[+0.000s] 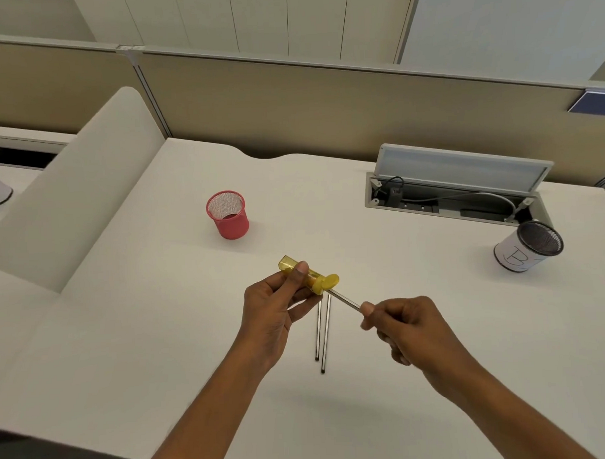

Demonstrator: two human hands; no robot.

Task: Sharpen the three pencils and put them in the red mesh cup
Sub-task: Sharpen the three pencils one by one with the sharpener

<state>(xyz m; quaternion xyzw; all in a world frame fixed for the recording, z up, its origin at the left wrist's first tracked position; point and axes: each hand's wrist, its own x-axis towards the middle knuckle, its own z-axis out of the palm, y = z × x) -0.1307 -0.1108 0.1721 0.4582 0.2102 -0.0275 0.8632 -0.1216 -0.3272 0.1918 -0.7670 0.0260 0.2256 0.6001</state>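
Head view: red cup (228, 214) empty, upper left. My left hand (274, 307) clamps the yellow sharpener (308, 275) steady; right hand (405, 325) pinches a pencil (344, 299) into it, to twist. Two pencils (322, 331) wait on the desk (159, 303).

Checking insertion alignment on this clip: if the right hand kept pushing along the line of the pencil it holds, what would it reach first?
Most likely the yellow sharpener held by the left hand; the right hand aims its pencil at the sharpener's mouth.

white cup (516, 254), handwritten "B"
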